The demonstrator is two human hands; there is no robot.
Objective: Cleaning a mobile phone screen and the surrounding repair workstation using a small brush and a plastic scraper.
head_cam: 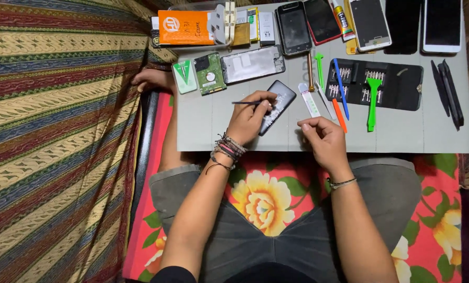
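Left hand, wrist stacked with cord bracelets, closed on a thin dark tool held level, fingers resting on the near end of a black phone that lies slanted on the grey counter. Right hand, loosely curled with fingertips pinched together; whether anything is between them cannot be told; it sits on the counter just right of the phone, near a white strip and an orange pry tool. Beyond: blue pry tool, green pry tool lying across an opened black bit case, small green spudger, and two black pry sticks far right. Left of the phone: bare silver phone frame, hard drive, green pick. Back edge: orange box, several phones and screens, glue tube. A bare foot shows at the counter's left corner, beside striped cloth. A floral cushion lies below.
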